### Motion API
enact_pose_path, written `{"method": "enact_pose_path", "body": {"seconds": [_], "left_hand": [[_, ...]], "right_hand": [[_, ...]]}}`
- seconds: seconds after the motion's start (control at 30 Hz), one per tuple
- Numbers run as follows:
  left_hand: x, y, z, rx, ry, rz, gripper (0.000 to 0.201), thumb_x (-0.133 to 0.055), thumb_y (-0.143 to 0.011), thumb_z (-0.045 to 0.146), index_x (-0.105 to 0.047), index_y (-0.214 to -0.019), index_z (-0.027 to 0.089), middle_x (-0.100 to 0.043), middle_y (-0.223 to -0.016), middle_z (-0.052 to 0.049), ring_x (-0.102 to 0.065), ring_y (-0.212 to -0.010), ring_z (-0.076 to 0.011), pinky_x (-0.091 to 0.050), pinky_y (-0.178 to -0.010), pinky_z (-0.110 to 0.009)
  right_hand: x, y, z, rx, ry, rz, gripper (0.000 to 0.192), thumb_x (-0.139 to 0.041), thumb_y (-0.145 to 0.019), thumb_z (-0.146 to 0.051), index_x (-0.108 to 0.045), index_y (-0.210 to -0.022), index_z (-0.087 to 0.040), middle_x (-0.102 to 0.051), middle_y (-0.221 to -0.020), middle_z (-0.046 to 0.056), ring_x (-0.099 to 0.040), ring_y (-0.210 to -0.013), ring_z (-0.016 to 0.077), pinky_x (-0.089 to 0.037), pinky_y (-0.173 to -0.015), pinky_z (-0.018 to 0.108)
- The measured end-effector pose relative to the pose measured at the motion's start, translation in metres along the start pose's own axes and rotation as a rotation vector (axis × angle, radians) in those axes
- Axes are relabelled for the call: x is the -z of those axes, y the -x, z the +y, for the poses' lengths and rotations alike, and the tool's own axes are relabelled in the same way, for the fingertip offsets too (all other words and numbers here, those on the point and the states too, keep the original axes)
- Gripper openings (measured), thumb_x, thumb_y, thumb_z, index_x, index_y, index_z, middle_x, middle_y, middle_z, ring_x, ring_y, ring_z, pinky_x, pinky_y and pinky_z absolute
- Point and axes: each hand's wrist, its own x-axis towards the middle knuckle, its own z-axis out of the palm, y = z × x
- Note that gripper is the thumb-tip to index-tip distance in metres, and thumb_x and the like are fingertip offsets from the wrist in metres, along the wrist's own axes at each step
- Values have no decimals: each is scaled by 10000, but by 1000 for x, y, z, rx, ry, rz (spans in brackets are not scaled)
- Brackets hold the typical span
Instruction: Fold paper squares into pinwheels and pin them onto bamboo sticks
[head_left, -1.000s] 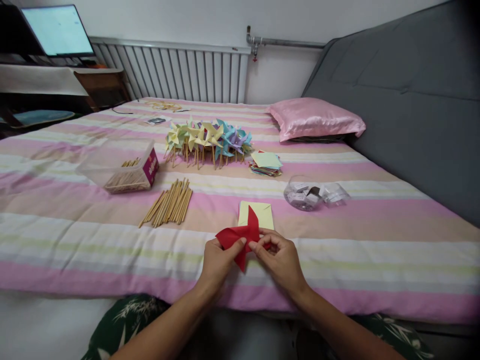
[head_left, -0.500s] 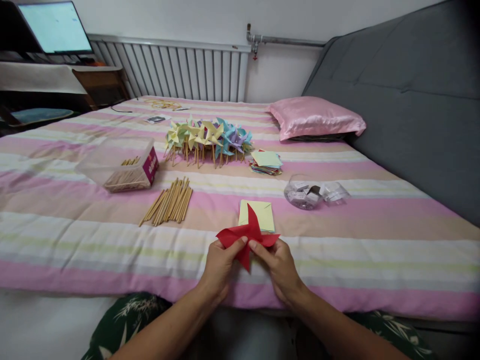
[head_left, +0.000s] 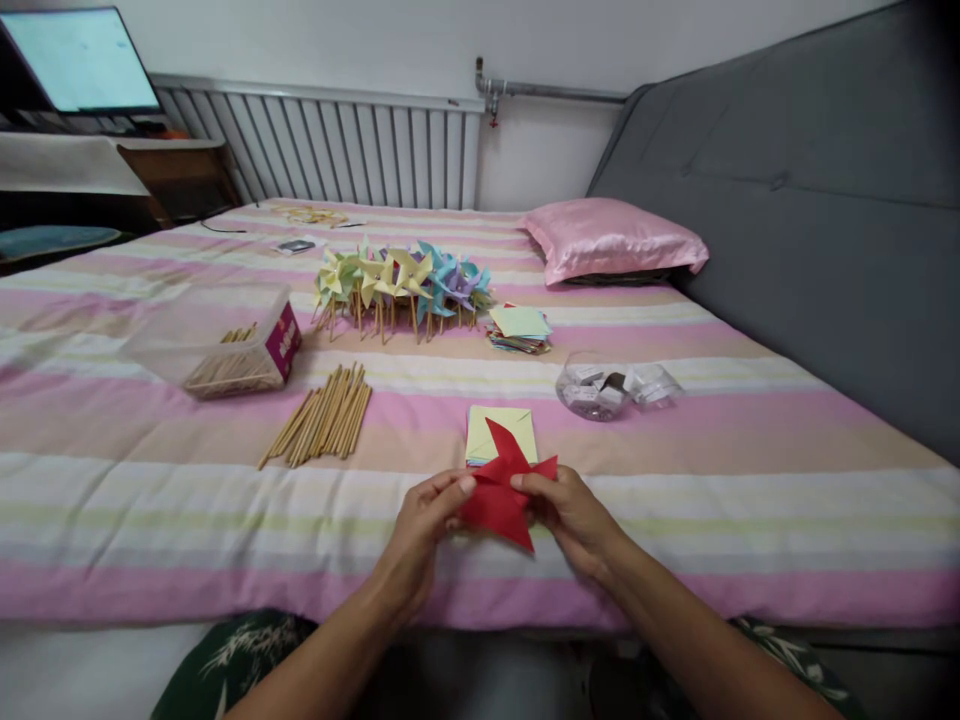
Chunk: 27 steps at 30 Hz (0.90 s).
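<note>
Both hands hold a folded red paper pinwheel (head_left: 504, 492) just above the near edge of the striped bed (head_left: 150, 500). My left hand (head_left: 424, 525) pinches its left side and my right hand (head_left: 574, 515) pinches its right side. Directly behind the red paper lies a small stack of yellow paper squares (head_left: 501, 432). A loose bundle of wooden sticks (head_left: 321, 414) lies to the left of that stack.
Several finished pinwheels on sticks (head_left: 401, 285) stand mid-bed, beside a stack of coloured paper (head_left: 519, 328). A clear box of sticks (head_left: 225, 345) sits left, a clear round container (head_left: 596, 388) right. A pink pillow (head_left: 611, 238) and grey headboard (head_left: 810, 200) lie beyond.
The red pinwheel has turned in my hands and dropped slightly lower. The view has shifted a little to the right.
</note>
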Motion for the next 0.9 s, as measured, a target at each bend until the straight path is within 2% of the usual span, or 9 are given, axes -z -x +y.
{"method": "enact_pose_path", "body": {"seconds": [0.1, 0.27, 0.43, 0.5, 0.67, 0.77, 0.9], "left_hand": [[5, -3, 7, 6, -93, -9, 317, -638, -733, 393, -720, -902, 138, -706, -798, -91, -623, -771, -201, -432, -655, -251], [3, -6, 0, 92, -150, -73, 213, -701, -675, 349, -711, -728, 143, -691, -700, -68, -595, -649, -161, -405, -606, -235], [0, -6, -3, 132, -134, -28, 163, -750, -600, 285, -684, -641, 142, -680, -657, -50, -569, -578, -122, -385, -574, -216], [-1, -6, -2, 131, -141, -19, 164, -763, -569, 272, -678, -620, 141, -667, -625, -41, -553, -551, -115, -378, -556, -214], [-1, -6, -1, 134, -151, 1, 144, -756, -540, 244, -657, -568, 143, -640, -577, -25, -521, -514, -104, -365, -529, -211], [-1, -7, -3, 148, -143, 8, 120, -734, -537, 220, -653, -570, 137, -628, -565, -19, -509, -504, -100, -356, -519, -208], [0, -7, -6, 178, -158, 5, 87, -695, -540, 178, -630, -560, 124, -605, -542, -6, -497, -497, -92, -340, -513, -201]], "right_hand": [[9, -1, -7, -35, 52, -76, 209, -701, -598, -259, -542, -527, -144, -530, -505, -28, -428, -468, 78, -334, -478, 213], [7, 3, -8, -62, 97, -163, 209, -703, -583, -236, -516, -538, -154, -485, -510, -54, -396, -472, 69, -288, -474, 209], [3, 4, -4, -14, 160, -229, 142, -678, -615, -221, -562, -574, -149, -491, -549, -49, -386, -499, 66, -277, -483, 207], [3, 3, -3, 4, 178, -237, 133, -672, -625, -218, -567, -577, -151, -474, -534, -55, -361, -483, 61, -255, -466, 206], [1, 3, -5, 42, 260, -203, 294, -693, -603, -233, -453, -451, -159, -373, -451, -74, -282, -438, 46, -196, -430, 210], [0, 3, -4, 53, 269, -211, 222, -685, -615, -223, -520, -487, -148, -421, -472, -62, -324, -448, 50, -236, -433, 203], [-1, 1, 3, 33, 217, -219, 119, -706, -620, -239, -636, -624, -142, -579, -593, -15, -482, -522, 86, -377, -511, 220]]}}
